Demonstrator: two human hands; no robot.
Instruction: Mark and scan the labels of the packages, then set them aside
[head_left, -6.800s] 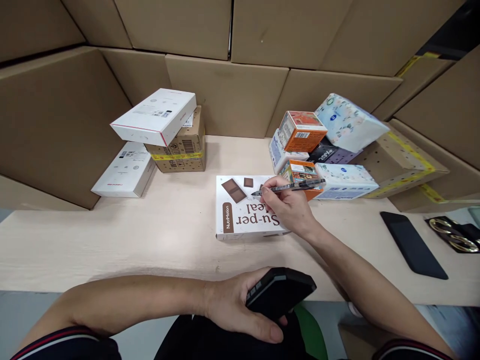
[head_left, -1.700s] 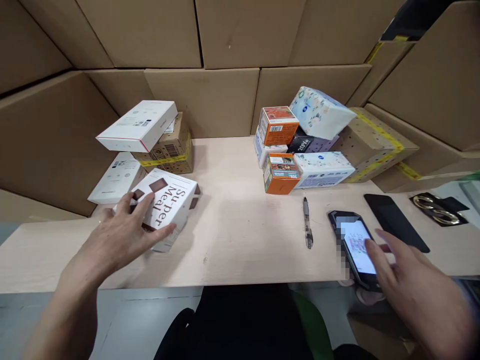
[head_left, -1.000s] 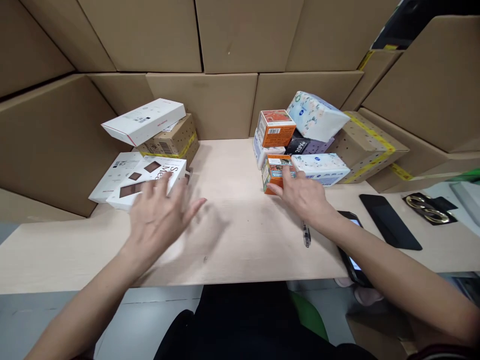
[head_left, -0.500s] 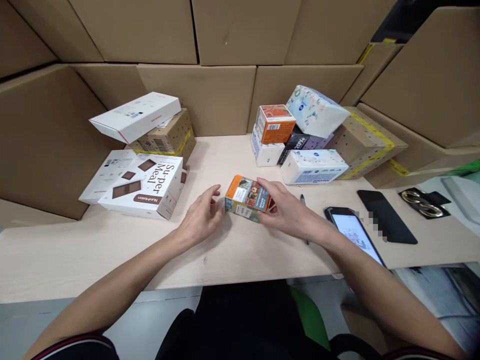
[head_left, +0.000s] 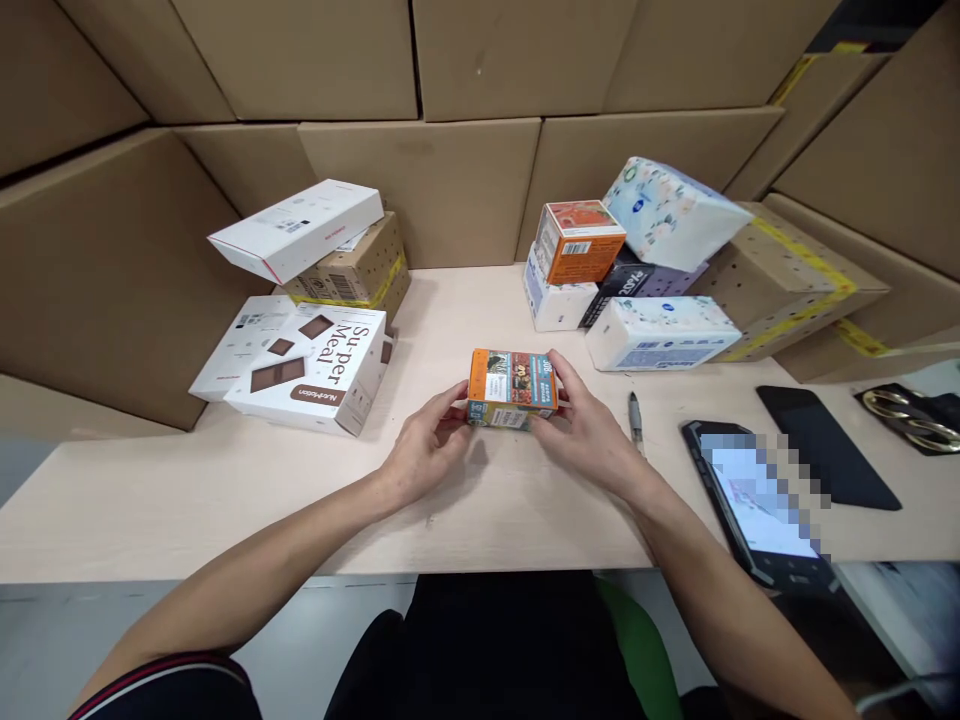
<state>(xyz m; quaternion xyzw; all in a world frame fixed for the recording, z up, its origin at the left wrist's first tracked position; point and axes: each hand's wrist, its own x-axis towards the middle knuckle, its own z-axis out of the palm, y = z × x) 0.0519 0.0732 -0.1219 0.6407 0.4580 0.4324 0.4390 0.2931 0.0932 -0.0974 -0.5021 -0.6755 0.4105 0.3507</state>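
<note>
A small orange and blue printed carton rests on the table in front of me, between both hands. At its right end, my right hand grips it with the thumb in front and fingers behind. My left hand is closed at the left end, its fingertips touching the carton's edge. Left of the hands lies a white Su-per Meal box. Beyond them to the right, an orange box sits on a white tissue pack.
White flat boxes and a brown carton are stacked back left. Tissue packs and a taped carton stand back right. A pen, a phone, a black slab and scissors lie at right. Cardboard walls enclose the table.
My left hand has come in from apart to touch the carton's left end. The carton has turned to lie squarer to me. The view has shifted slightly.
</note>
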